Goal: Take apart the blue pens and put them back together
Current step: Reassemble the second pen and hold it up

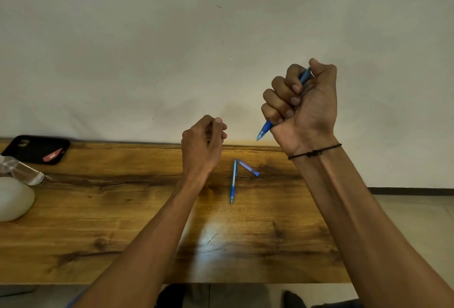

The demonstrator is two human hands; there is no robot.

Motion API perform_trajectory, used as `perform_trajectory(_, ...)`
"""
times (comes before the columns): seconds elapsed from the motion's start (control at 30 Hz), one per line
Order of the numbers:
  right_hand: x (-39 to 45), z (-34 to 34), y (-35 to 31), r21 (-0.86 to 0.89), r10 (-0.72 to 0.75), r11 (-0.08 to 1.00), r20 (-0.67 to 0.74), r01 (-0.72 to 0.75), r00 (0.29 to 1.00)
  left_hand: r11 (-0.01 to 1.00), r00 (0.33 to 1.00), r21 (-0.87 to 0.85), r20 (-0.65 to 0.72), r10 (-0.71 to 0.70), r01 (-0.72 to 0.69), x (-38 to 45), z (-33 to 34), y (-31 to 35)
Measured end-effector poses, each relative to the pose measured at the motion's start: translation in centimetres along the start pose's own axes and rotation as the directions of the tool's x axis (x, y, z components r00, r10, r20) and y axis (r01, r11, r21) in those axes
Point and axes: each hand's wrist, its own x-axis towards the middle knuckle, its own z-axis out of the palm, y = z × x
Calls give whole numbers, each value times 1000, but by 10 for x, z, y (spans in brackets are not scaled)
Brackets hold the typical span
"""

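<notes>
**Blue pen up in R fist, second pen down on counter**

Blue pen sits in the right hand, raised well above the counter w/ the palm side facing the camera. All four fingers curl tight round the barrel and the thumb closes over the top; the tip pokes out low-left of the fist, the other end shows just above the knuckles. A thin black cord bracelet rings that wrist.

Left hand hovers near the counter's far edge, fingertips bunched against the thumb in a narrow pinch. Can't tell whether anything small is held in there.

Down on the wood, btwn the two forearms, a second blue pen lies tip toward the camera. A short blue pen piece lies angled beside it, the two meeting at their far ends to make an upside-down V.

Far left: a black phone w/ a red tag on it, a clear plastic bottle on its side, and a white rounded object at the frame edge.
</notes>
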Motion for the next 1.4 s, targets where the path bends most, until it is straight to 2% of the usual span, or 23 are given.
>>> perform_trajectory(1.4,-1,3,-3,-36,-29,999,-46,28,999,998,999,61,33,-12,10,1,-1,-4)
